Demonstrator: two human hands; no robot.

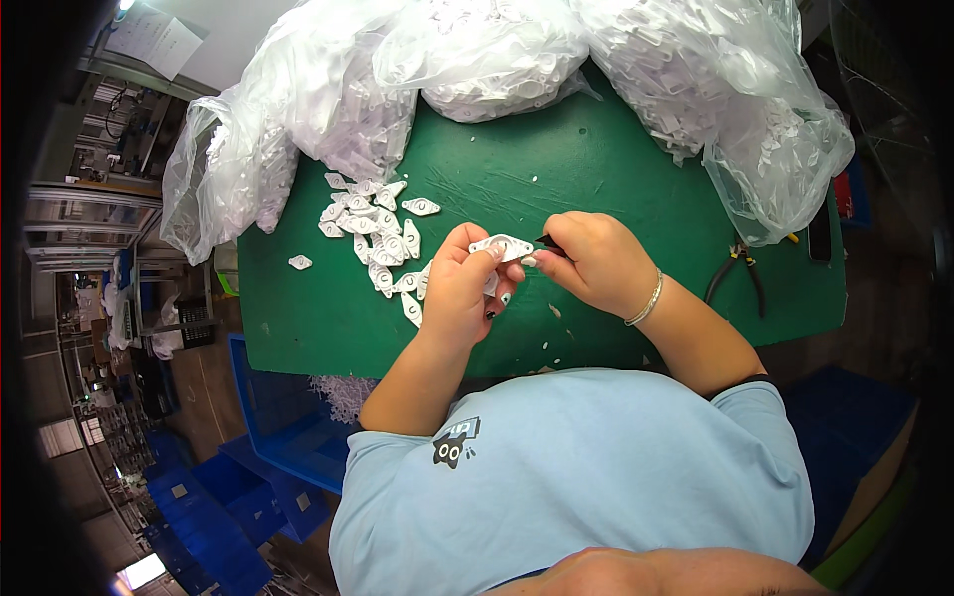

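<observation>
My left hand (462, 283) holds a small white plastic part (503, 245), an oval plate with a round centre, above the green table (596, 169). My right hand (592, 260) is closed around a thin dark tool (546, 239) whose tip meets the right end of that part. A pile of similar white parts (376, 226) lies on the table just left of my left hand, with one stray piece (299, 262) farther left.
Large clear plastic bags full of white parts (328, 109) (735, 89) crowd the far half of the table. Pliers with dark handles (740, 270) lie at the right edge. Blue crates (268, 447) stand on the floor at the lower left.
</observation>
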